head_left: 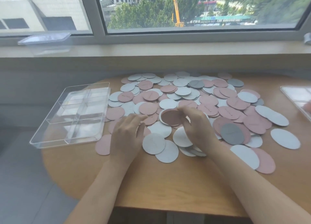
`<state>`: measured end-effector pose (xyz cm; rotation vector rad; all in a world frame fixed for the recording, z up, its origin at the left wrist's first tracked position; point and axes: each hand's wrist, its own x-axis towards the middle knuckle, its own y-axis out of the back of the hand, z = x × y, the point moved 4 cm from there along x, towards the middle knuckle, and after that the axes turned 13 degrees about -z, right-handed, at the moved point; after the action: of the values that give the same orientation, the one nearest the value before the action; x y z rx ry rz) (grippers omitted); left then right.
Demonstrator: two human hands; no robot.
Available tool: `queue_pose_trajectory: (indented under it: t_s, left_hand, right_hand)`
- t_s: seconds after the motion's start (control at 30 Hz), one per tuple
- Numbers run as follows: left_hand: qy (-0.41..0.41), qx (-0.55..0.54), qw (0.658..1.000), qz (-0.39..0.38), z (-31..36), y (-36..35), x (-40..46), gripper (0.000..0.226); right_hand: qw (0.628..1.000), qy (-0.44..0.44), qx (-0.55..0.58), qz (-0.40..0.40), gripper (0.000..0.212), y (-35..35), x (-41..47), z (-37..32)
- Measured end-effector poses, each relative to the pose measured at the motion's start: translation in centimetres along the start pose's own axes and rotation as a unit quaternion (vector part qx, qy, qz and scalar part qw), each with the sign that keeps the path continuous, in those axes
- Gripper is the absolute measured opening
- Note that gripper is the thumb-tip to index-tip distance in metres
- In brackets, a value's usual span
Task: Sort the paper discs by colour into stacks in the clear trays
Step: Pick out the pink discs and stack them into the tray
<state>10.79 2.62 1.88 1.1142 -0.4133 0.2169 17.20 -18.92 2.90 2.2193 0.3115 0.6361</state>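
A wide heap of paper discs (185, 92) in pink, pale grey-white and dark grey covers the middle of the wooden table (168, 181). My right hand (196, 124) holds a small stack of pink discs (170, 117) tilted on edge above the heap, fingers curled round its rim. My left hand (127, 134) hovers palm down just left of that stack, fingers loosely extended over the discs, holding nothing. A clear divided tray (55, 122) sits at the table's left edge, its compartments bare. A second clear tray (296, 97) shows partly at the right edge.
A dark grey disc (232, 133) lies on pink ones right of my right hand. A clear lid (44, 38) rests on the windowsill at the back left. The table's near edge lies below my forearms, with grey floor to the left.
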Motion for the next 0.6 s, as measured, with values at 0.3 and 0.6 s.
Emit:
queue_pose_trajectory:
  t_s: [0.3,0.6]
  left_hand:
    - [0.092,0.035,0.985,-0.144,-2.0,-0.6,-1.4,0.05]
    - [0.121,-0.149,0.981,-0.015,-2.3,0.9,-1.2,0.032]
  right_hand:
    - [0.999,0.011,0.03,0.025,0.023,0.0,-1.3,0.7]
    - [0.999,0.007,0.046,-0.019,0.037,-0.6,-1.2,0.9]
